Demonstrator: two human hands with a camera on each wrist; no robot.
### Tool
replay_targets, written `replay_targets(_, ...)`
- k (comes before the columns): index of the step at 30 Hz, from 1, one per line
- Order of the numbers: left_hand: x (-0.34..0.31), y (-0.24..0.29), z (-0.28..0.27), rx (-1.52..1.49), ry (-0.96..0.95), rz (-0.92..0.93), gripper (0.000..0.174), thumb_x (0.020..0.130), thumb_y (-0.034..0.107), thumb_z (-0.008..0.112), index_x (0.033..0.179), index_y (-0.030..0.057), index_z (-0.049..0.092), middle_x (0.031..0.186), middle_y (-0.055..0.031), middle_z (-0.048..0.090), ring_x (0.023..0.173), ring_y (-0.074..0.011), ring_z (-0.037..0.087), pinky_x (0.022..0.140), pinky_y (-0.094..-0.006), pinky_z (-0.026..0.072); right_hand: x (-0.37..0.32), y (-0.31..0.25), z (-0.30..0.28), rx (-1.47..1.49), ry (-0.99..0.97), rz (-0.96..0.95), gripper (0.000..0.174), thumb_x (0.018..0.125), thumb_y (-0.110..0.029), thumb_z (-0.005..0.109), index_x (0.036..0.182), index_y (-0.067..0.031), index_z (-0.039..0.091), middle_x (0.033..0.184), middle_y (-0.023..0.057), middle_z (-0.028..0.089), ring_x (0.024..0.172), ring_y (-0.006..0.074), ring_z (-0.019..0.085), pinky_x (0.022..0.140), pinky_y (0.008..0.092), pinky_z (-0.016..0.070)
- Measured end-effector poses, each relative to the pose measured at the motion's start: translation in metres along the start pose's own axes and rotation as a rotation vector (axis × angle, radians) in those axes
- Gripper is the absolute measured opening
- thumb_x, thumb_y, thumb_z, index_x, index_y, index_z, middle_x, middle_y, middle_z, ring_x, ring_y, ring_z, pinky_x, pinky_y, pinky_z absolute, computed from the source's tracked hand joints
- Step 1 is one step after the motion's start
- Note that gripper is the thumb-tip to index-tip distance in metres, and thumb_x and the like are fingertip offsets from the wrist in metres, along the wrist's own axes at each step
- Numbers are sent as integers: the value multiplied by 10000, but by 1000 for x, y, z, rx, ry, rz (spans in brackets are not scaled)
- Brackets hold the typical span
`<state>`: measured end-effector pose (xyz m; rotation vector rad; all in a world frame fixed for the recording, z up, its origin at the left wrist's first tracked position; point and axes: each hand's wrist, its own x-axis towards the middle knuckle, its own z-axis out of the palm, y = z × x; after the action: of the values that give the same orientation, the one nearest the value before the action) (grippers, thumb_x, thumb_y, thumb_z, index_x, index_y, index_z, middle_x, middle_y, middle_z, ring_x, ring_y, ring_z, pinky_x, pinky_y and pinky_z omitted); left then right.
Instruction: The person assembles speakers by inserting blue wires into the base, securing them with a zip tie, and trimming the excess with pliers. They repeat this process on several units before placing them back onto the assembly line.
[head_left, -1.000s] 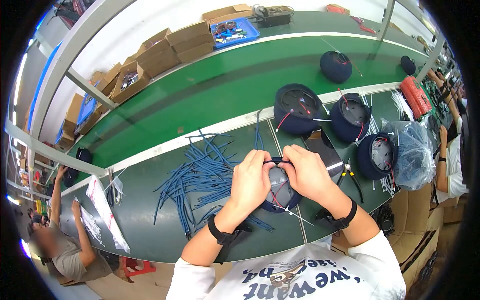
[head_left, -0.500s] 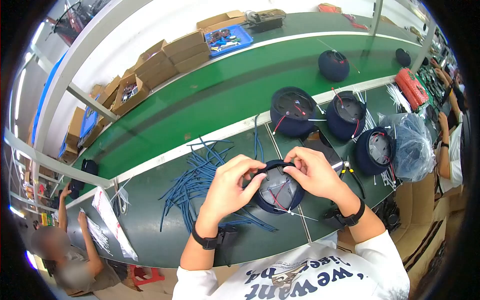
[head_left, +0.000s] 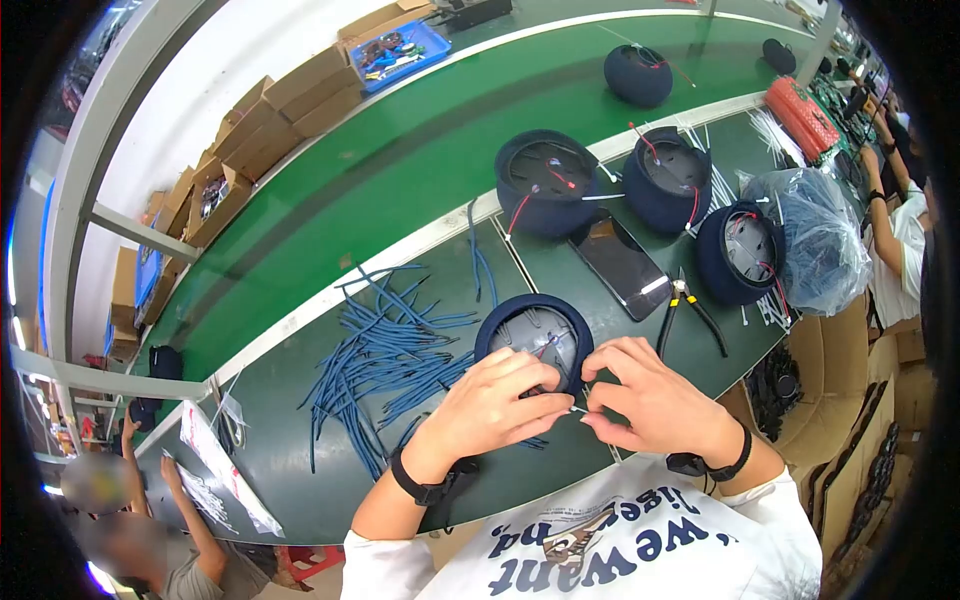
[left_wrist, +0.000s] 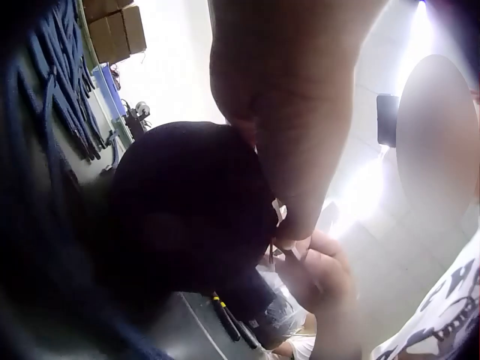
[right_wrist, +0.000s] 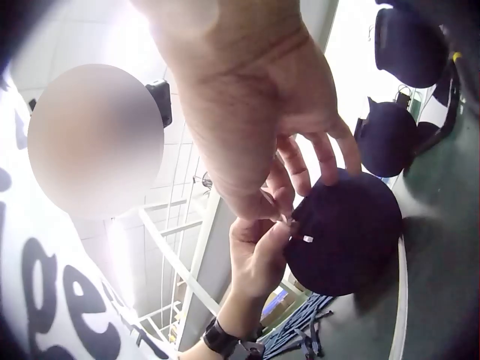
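Observation:
A dark blue, round, cap-like shell (head_left: pixel 489 328) with a grey plastic inside lies open side up on the table, a red wire showing in it. At its near rim, my left hand (head_left: pixel 490 400) and right hand (head_left: pixel 645 395) meet. Fingers and thumbs of both pinch a thin white cable tie (head_left: pixel 578 408) between them, mostly hidden by the fingertips. In the right wrist view, a small white connector (right_wrist: pixel 308 238) shows against the shell, close to the pinching fingers. The left wrist view has the shell in deep shadow beside the fingers.
Left of the shell is a pile of blue cords (head_left: pixel 380 350). Beyond it are a black phone (head_left: pixel 620 265), yellow-and-black cutters (head_left: pixel 690 310) and similar shells (head_left: pixel 548 185). A clear plastic bag (head_left: pixel 810 240) stands at the right. Other people sit at both table ends.
Both hands have left the shell's far rim and come to its near rim, where they now pinch the white cable tie. The head view has shifted, and the phone is fully uncovered.

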<state>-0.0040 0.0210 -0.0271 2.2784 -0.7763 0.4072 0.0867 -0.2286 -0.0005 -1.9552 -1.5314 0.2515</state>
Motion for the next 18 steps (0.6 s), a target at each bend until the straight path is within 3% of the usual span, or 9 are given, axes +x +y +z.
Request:
replay_targets(4, -10, -4, 16, 131, 85, 42, 318, 708, 126, 891, 1004, 119, 775, 1038, -4, 660, 945, -232, 644, 813, -398, 500, -2, 5, 1, 128, 3, 14, 185, 850, -107, 813, 870, -62, 635, 1198, 119, 582, 1182, 350, 584, 945, 420, 527)
replay_targets(7, -14, -6, 9, 218, 99, 22, 383, 721, 193, 856, 1073, 92, 747, 1188, -65, 658, 1099, -277, 625, 947, -456, 484, -5, 10, -6, 290, -3, 84, 178, 876, -106, 806, 868, -60, 634, 1184, 125, 601, 1112, 345, 627, 934, 399, 541)
replay_targets(9, -12, -7, -9, 47, 202, -175, 459, 752, 177, 807, 1186, 70, 704, 1332, -124, 607, 1234, -317, 580, 1043, -494, 447, -3, 19, -9, 408, 66, 146, 174, 922, -141, 795, 876, -58, 649, 1173, 127, 626, 1034, 316, 668, 926, 386, 539)
replay_targets(10, -13, -9, -19, -39, 252, -275, 497, 768, 170, 783, 1242, 58, 683, 1404, -153, 582, 1301, -337, 557, 1091, -513, 429, 0, 32, -7, 402, 174, 142, 156, 962, -156, 771, 939, -48, 660, 1205, 123, 635, 1076, 258, 672, 955, 376, 536)
replay_targets(11, -19, -18, -25, -142, 222, -392, 562, 816, 209, 718, 1343, 41, 622, 1524, -213, 499, 1395, -367, 498, 1175, -491, 380, 8, 41, 5, 595, 315, 218, 146, 983, -156, 748, 984, -42, 657, 1216, 121, 636, 1095, 240, 667, 978, 378, 533)
replay_targets(12, -25, -29, -24, -407, 252, -501, 513, 926, 236, 638, 1392, 27, 581, 1564, -206, 477, 1438, -353, 478, 1192, -467, 367, 19, 48, 18, 785, 457, 293, 141, 1005, -156, 725, 1029, -36, 654, 1227, 118, 638, 1113, 222, 663, 1002, 380, 529)
replay_targets(15, -27, -46, 3, -620, 233, -607, 412, 1074, 183, 482, 1455, 29, 514, 1581, -177, 468, 1451, -291, 473, 1223, -432, 342, 51, 65, 51, 843, 471, 295, 141, 1034, -147, 685, 1068, -23, 627, 1254, 114, 635, 1155, 206, 644, 1043, 374, 515)
replay_targets(18, -29, -55, 20, -734, 324, -603, 423, 1081, 193, 479, 1468, 25, 490, 1571, -158, 482, 1458, -275, 468, 1237, -428, 327, 68, 65, 64, 780, 370, 330, 117, 1016, -100, 644, 1091, -27, 591, 1274, 160, 619, 1215, 252, 626, 1058, 382, 493)
